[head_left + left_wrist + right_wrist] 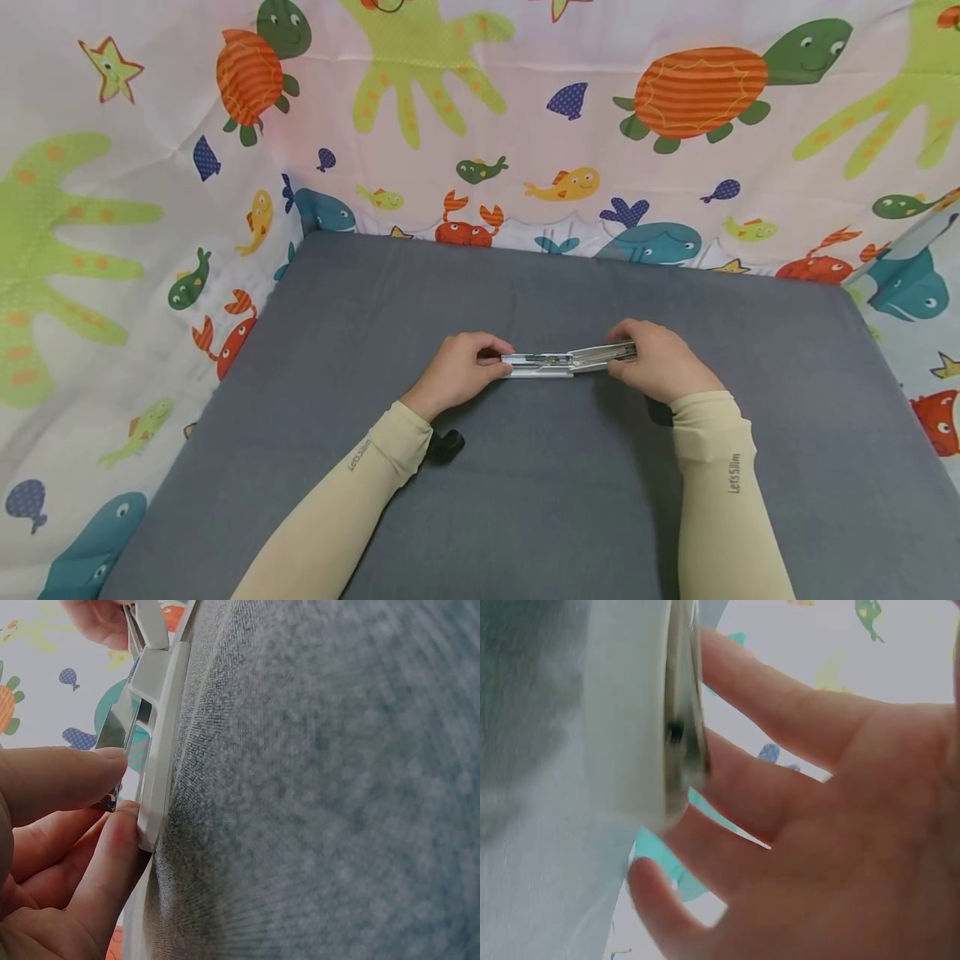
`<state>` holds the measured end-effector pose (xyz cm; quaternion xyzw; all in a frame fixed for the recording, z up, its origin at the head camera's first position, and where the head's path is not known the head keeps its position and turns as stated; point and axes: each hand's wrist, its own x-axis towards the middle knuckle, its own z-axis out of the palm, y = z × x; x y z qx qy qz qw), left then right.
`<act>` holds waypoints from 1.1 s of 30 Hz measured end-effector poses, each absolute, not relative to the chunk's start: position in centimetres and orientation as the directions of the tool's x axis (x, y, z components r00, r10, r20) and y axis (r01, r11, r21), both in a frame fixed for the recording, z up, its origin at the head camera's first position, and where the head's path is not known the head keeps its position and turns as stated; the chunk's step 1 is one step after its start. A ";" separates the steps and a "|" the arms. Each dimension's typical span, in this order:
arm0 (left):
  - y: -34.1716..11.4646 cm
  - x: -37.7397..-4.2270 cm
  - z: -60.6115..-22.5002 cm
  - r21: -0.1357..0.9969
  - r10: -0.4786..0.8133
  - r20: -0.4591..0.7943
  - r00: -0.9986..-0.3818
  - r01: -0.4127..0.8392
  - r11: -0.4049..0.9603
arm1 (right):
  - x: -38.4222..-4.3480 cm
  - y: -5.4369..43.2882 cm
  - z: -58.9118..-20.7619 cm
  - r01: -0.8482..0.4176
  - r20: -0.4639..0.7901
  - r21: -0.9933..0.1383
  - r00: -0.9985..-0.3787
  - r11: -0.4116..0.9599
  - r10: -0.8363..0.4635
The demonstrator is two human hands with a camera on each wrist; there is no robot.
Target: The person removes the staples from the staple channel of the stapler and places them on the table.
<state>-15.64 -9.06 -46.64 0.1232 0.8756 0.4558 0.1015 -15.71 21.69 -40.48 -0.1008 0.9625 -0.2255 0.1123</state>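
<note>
A white and silver stapler (538, 373) is unfolded lengthwise between my hands over the grey surface. My left hand (459, 371) pinches its left end; in the left wrist view the thumb (67, 780) lies on a shiny metal part above the white base (160, 772), with a fingertip against the base's end. The hinged half slopes up to the right, where my right hand (663, 362) holds its end between thumb and fingers. Close up in the right wrist view, this white half (626, 712) is blurred and the fingers (780, 712) reach its metal side.
A grey cloth-covered table (525, 517) lies under both hands. Curtains with printed sea animals (701, 92) enclose its back and sides. A black object (447, 447) shows at my left wrist, and another dark one (660, 412) below my right wrist.
</note>
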 end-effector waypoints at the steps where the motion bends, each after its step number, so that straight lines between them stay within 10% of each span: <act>1: -9.1 -15.7 -46.6 0.822 0.308 -0.064 -0.949 0.125 0.555 | -15.7 21.3 -40.4 -0.156 -0.152 -0.456 -0.956 0.876 -0.250; 15: -9.4 -15.7 -46.4 0.806 0.305 -0.048 -0.951 0.143 0.575 | -15.2 14.0 -41.9 -0.370 0.129 -0.477 -0.927 0.798 -0.353; 33: -9.4 -15.9 -46.9 0.821 0.320 -0.054 -0.946 0.141 0.554 | -15.0 10.6 -42.9 -0.242 0.103 -0.466 -0.970 0.851 -0.219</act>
